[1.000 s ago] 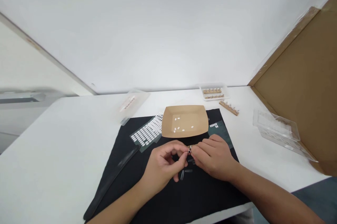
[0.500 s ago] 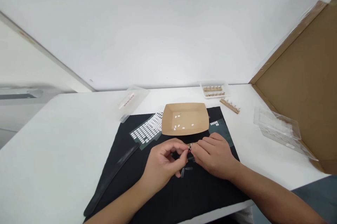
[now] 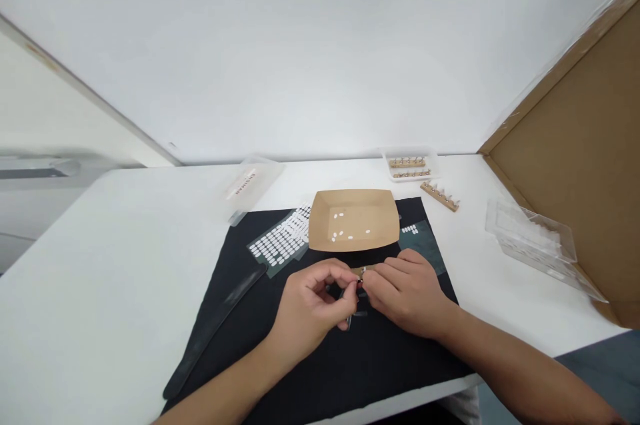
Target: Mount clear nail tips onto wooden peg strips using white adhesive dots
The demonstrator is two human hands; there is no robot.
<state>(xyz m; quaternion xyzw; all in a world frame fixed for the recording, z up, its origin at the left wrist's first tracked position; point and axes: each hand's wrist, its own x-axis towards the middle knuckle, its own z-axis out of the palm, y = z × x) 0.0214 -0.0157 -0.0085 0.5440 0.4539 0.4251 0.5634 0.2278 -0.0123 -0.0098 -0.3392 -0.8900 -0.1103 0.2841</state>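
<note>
My left hand (image 3: 314, 298) is closed in a pinch, thumb and forefinger at a small metal piece (image 3: 362, 274). What lies between these fingertips is too small to make out. My right hand (image 3: 403, 292) wraps round a narrow wooden strip (image 3: 357, 270), of which a short brown length shows between the hands. The metal piece stands on that strip, and the right fingers hide the rest. Below the left fingertips, a clear nail tip (image 3: 361, 314) lies on the black cloth (image 3: 320, 375). Just beyond both hands is a brown cardboard tray (image 3: 354, 252) with several white oval stickers inside.
Sheets of white oval stickers (image 3: 280, 242) and a dark curved strip (image 3: 215, 332) lie at left. A plastic pouch (image 3: 255, 185) is behind. At right are a wooden strip with metal clips (image 3: 440, 196), a white tray (image 3: 410, 176) and a clear box (image 3: 533, 235).
The view has shifted slightly. Both hands keep nearly the same grip, with the left fingertips still at the metal piece. A clear nail tip beneath the left hand is now more covered.
</note>
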